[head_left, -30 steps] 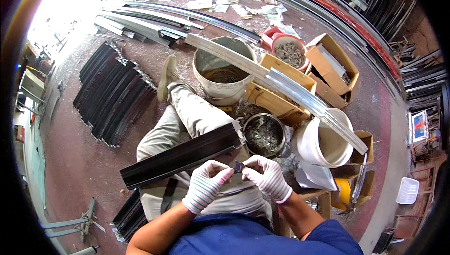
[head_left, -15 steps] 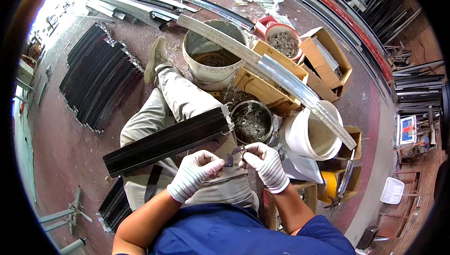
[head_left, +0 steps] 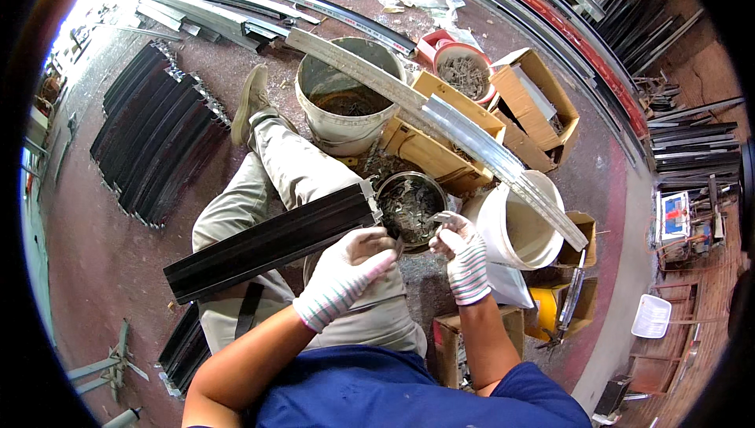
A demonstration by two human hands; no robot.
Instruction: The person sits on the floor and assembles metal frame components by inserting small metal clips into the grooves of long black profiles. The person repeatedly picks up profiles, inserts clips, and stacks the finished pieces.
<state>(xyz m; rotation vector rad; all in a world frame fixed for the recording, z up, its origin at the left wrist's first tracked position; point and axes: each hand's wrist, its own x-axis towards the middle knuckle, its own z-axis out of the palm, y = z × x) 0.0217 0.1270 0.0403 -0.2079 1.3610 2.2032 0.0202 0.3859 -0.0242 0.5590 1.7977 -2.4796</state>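
A black metal profile [head_left: 267, 243] lies slantwise across my thighs, its pale cut end toward the right. My left hand [head_left: 350, 271], in a striped white work glove, is closed near that end; whatever its fingers hold is blurred and hidden. My right hand [head_left: 465, 259], gloved alike, pinches a small grey metal piece [head_left: 442, 219] at the near right rim of a round bucket. Many small metal pieces fill that bucket [head_left: 405, 178]. The two hands are apart, with the bucket just beyond them.
A long metal bar [head_left: 358, 70] and a silvery channel [head_left: 503, 160] rest over a large bucket [head_left: 338, 133], wooden boxes [head_left: 425, 153] and a white bucket [head_left: 491, 227]. Stacked black profiles [head_left: 153, 141] lie on the floor at left. A cardboard box [head_left: 562, 101] stands at far right.
My hands, which were close together with small dark metal pieces between them, have drawn apart and moved forward. My right hand is now at the bucket's rim. The view has shifted slightly.
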